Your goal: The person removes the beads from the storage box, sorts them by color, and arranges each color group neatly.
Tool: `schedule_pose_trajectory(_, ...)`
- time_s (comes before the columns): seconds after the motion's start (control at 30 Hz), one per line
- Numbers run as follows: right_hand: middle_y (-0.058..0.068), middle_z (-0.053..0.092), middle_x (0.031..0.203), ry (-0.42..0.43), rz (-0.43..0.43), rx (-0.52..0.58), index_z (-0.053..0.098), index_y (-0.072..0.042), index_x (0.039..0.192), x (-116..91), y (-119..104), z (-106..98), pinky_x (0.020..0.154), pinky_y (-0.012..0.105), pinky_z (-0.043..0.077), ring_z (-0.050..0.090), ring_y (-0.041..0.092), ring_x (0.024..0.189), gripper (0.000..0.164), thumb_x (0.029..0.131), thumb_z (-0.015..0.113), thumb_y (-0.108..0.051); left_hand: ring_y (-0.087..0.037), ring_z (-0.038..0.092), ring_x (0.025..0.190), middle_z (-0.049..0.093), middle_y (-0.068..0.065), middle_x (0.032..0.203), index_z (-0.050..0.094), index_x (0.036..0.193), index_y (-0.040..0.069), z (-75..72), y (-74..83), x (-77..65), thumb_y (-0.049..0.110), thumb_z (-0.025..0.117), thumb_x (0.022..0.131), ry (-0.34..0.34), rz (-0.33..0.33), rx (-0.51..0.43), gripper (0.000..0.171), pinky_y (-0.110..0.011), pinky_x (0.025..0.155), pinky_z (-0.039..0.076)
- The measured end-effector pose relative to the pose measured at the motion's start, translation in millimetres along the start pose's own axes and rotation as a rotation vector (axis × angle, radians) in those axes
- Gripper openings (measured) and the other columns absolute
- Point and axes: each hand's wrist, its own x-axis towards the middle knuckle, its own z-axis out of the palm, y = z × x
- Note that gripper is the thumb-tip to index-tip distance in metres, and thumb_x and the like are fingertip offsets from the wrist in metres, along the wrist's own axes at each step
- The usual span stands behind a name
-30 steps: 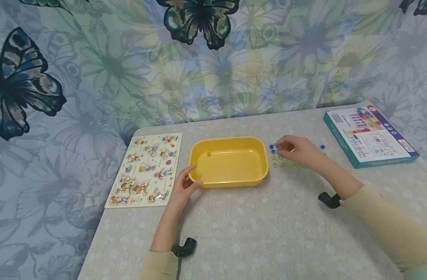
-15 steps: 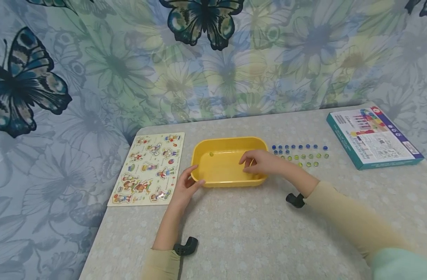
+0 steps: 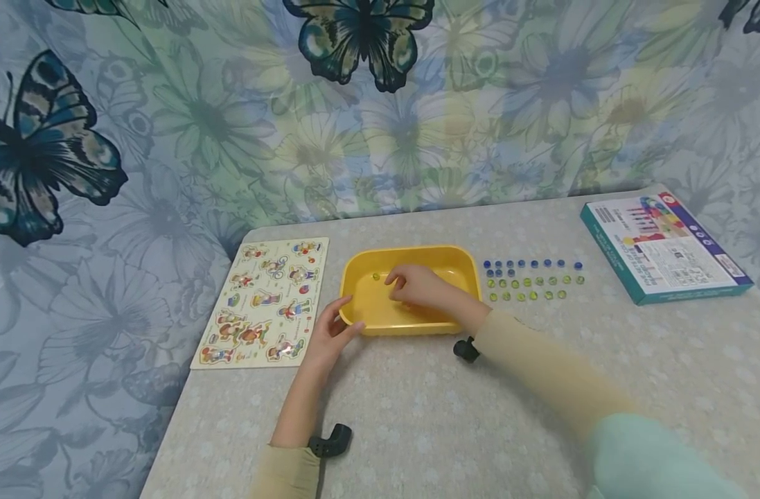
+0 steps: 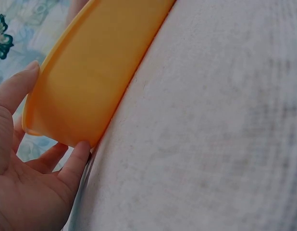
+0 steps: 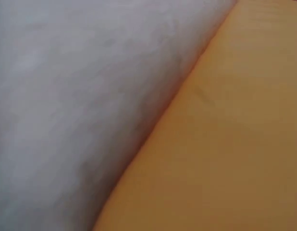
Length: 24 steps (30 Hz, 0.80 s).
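Observation:
My left hand (image 3: 325,338) holds the near left corner of a yellow plastic tub (image 3: 411,329). In the left wrist view the thumb lies at the tub's rim and fingertips press low on its wall. Over the inside of the tub is my right hand (image 3: 422,287), its fingers loosely bent with a gap between index finger and thumb. Nothing shows between them. Just left of those fingertips, one small green glass bead (image 3: 376,276) lies on the tub floor. The right wrist view has only the tub's yellow wall (image 5: 211,144) and the tabletop, no fingers.
Right of the tub lie rows of small beads, blue ones (image 3: 534,264) behind and green ones (image 3: 527,282) in front. A picture puzzle board (image 3: 274,291) lies at the left. At the back right is a flat teal-edged box (image 3: 673,256). A butterfly-patterned cloth hangs behind the table.
My right hand has moved left from the bead rows, across the tub's right rim, to close beside the green bead inside. The bead rows are uncovered now. My left hand stays on the tub.

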Motion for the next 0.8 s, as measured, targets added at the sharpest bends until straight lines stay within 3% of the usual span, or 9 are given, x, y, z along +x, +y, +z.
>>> schedule_pose_trajectory(0.2, 0.006, 0.059, 0.09, 0.097, 0.014, -0.088, 0.061, -0.005, 0.113, 26.0, -5.7, 11.6, 0.058, 0.024, 0.049, 0.057, 0.015, 0.059, 0.033, 0.082, 0.069, -0.014, -0.03, 0.041, 0.128, 0.034, -0.005, 0.144, 0.042, 0.138, 0.02, -2.6, -17.1, 8.6, 0.02, 0.072, 0.083, 0.007, 0.016, -0.011, 0.063, -0.042, 0.102, 0.039)
schedule_pose_trajectory(0.37, 0.007, 0.061, 0.098, 0.164, -0.006, -0.271, 0.06, -0.006, 0.117, 41.5, -10.0, 20.3, 0.076, 0.029, 0.048, 0.057, 0.018, 0.082, 0.038, 0.083, 0.069, -0.017, -0.026, 0.043, 0.127, 0.035, 0.0, 0.143, 0.043, 0.138, 0.022, -1.6, -20.9, 9.8, 0.025, 0.072, 0.082, 0.021, 0.031, 0.013, 0.063, -0.041, 0.1, 0.04)
schedule_pose_trajectory(0.5, 0.008, 0.063, 0.105, 0.163, -0.027, -0.342, 0.059, -0.004, 0.122, 49.2, -12.1, 26.9, 0.087, 0.032, 0.047, 0.057, 0.02, 0.096, 0.041, 0.084, 0.067, -0.016, -0.025, 0.042, 0.127, 0.035, 0.003, 0.143, 0.043, 0.138, 0.023, -2.4, -20.6, 9.0, 0.025, 0.072, 0.082, 0.027, 0.037, 0.018, 0.063, -0.04, 0.1, 0.041)
schedule_pose_trajectory(0.8, 0.007, 0.064, 0.105, 0.162, -0.05, -0.43, 0.064, -0.004, 0.112, 47.0, -16.4, 31.9, 0.089, 0.033, 0.047, 0.058, 0.021, 0.097, 0.029, 0.085, 0.065, -0.014, -0.032, 0.037, 0.131, 0.03, -0.008, 0.147, 0.038, 0.141, 0.013, 1.5, 6.9, -4.6, 0.013, 0.067, 0.086, -0.015, -0.005, 0.004, 0.063, -0.041, 0.103, 0.037)
